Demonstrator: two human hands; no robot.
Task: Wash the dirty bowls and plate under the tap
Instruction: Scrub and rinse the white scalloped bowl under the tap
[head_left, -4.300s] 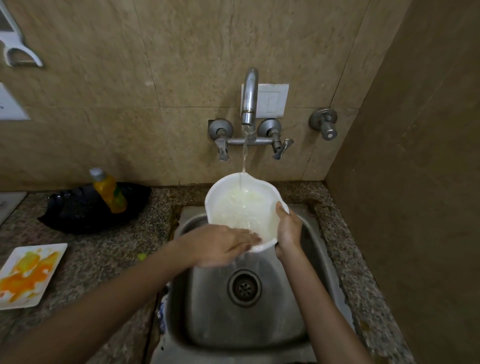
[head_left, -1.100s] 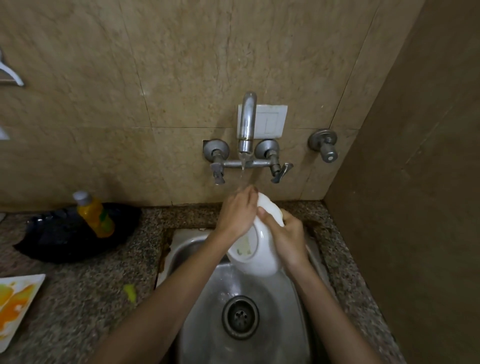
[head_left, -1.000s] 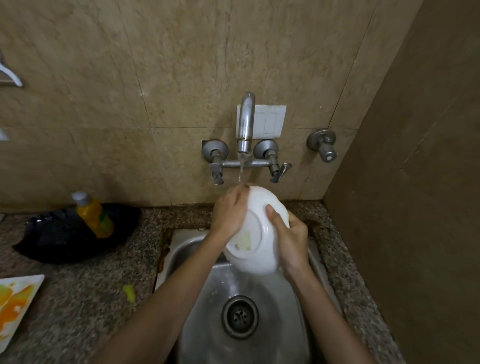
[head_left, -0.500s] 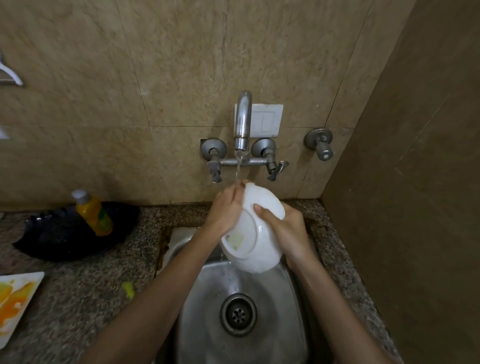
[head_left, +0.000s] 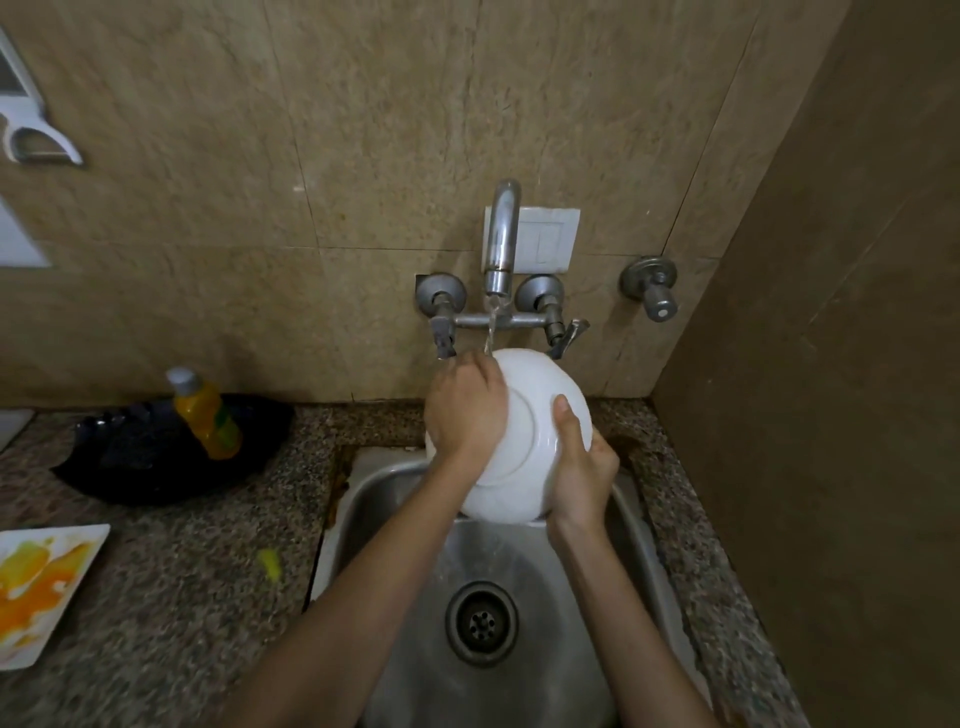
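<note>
At the near edge, two bare forearms are seen reaching up over a steel sink (head_left: 644, 540), whose round drain (head_left: 482, 623) lies open between them. On the speckled granite counter (head_left: 171, 587) to the left, a white square plate (head_left: 36, 587) smeared with orange and yellow residue is cut off by the frame edge, and a small yellow scrap (head_left: 270, 564) lies near the sink's left rim.

Above the basin, a white bowl (head_left: 540, 415) is held upturned and tilted, its ringed base turned toward the camera. The right hand (head_left: 579, 467) is clamped on the bowl's right edge, with the thumb laid across the underside. The left hand (head_left: 467, 410) is pressed flat against the left side of the base, fingers spread over it rather than closed around anything.

Farther back on the left, a black dish (head_left: 130, 457) rests on the counter with an orange bottle (head_left: 208, 415) standing in it. At the tiled wall, a thin stream of water is seen falling from the chrome tap (head_left: 501, 239) onto the bowl's upper rim, beside the left fingertips. A white switch plate (head_left: 550, 239) is mounted behind the spout, and a separate valve (head_left: 652, 283) is fixed to its right.
</note>
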